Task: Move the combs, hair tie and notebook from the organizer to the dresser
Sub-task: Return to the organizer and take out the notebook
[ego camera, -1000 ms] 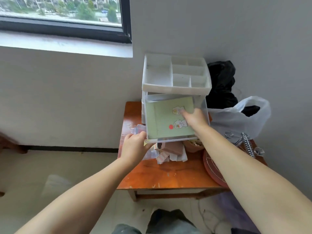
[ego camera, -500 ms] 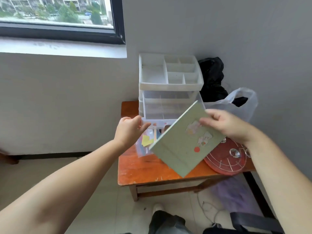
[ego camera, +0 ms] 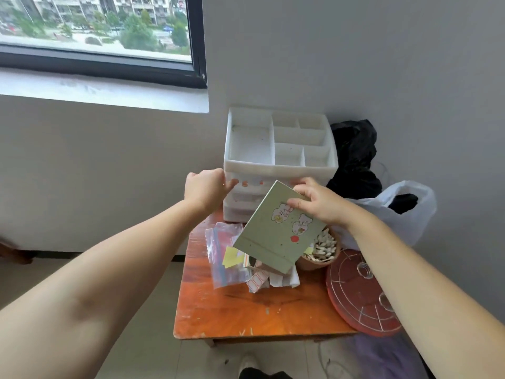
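The right hand (ego camera: 318, 205) pinches the top corner of the green notebook (ego camera: 276, 231), which hangs tilted, its long axis slanting down toward the person over the worktop (ego camera: 246, 313). The left hand (ego camera: 205, 188), fingers loosely curled and empty, rests against the organizer (ego camera: 251, 165) front, beside the notebook.

Soft, even daylight enters from the window (ego camera: 95, 26) at upper left, leaving shadows faint. Wide-angle distortion bends the window's sill and stretches both forearms below it; focus is slightly soft throughout.

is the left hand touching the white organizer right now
Touching. In the head view, the left hand has its fingertips pressed against the front left corner of the white organizer, with no gap visible.
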### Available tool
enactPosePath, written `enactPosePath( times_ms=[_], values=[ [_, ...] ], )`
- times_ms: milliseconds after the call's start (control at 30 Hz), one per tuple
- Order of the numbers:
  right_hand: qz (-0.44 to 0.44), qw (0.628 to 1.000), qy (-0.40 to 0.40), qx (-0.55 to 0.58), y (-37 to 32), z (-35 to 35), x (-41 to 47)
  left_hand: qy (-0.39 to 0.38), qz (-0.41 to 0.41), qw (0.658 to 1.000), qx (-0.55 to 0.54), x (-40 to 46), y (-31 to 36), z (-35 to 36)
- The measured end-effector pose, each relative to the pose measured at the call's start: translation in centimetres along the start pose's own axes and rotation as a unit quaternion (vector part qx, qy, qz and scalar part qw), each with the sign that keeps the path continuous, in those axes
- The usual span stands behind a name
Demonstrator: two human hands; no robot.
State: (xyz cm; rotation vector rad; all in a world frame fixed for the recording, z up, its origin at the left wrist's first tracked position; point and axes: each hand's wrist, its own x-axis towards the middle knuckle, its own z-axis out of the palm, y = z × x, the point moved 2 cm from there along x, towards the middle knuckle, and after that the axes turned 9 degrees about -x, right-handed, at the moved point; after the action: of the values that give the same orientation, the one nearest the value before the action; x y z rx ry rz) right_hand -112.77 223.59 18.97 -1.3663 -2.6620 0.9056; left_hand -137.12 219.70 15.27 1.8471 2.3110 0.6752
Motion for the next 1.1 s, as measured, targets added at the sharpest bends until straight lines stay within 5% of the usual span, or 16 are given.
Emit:
enactPosePath(
  times_ms=[133,267,333,433,500,600,733,967,1100],
  values=[
    [0.0,1.0,0.006,0.021,0.0,0.1,0.6,-0.028,-0.023,0.999,0.002,0.7,-0.5,-0.1],
    [0.01,0.981,0.011,0.195,-1.0,0.5,0.3,-0.043,-0.14,0.973,-0.176,-2.0,-2.2,0.1],
    [0.022,0.948,0.07,0.311,-2.5,1.0,0.5,-0.024,-0.262,0.889,-0.375,-4.7,-4.2,-0.2],
    [0.084,0.846,0.159,0.502,-6.1,3.9,1.1,-0.035,-0.396,0.696,-0.598,-10.3,-6.2,-1.0],
    [0.107,0.783,0.142,0.596,-9.5,7.1,1.4,-0.089,-0.364,0.626,-0.684,-13.3,-6.4,-1.5],
    [0.109,0.765,0.054,0.633,-14.3,11.7,0.8,-0.02,-0.333,0.565,-0.754,-16.0,-7.0,-3.5],
    [0.053,0.786,-0.079,0.611,-18.8,16.9,-0.5,0.129,-0.348,0.574,-0.73,-20.2,-11.0,-7.1],
    [-0.076,0.852,-0.277,0.438,-26.2,20.3,0.9,0.214,-0.366,0.629,-0.652,-32.5,-17.5,-12.1],
    [-0.161,0.855,-0.401,0.287,-33.0,25.5,-0.2,0.323,-0.427,0.581,-0.614,-42.3,-18.1,-13.1]
  ],
)
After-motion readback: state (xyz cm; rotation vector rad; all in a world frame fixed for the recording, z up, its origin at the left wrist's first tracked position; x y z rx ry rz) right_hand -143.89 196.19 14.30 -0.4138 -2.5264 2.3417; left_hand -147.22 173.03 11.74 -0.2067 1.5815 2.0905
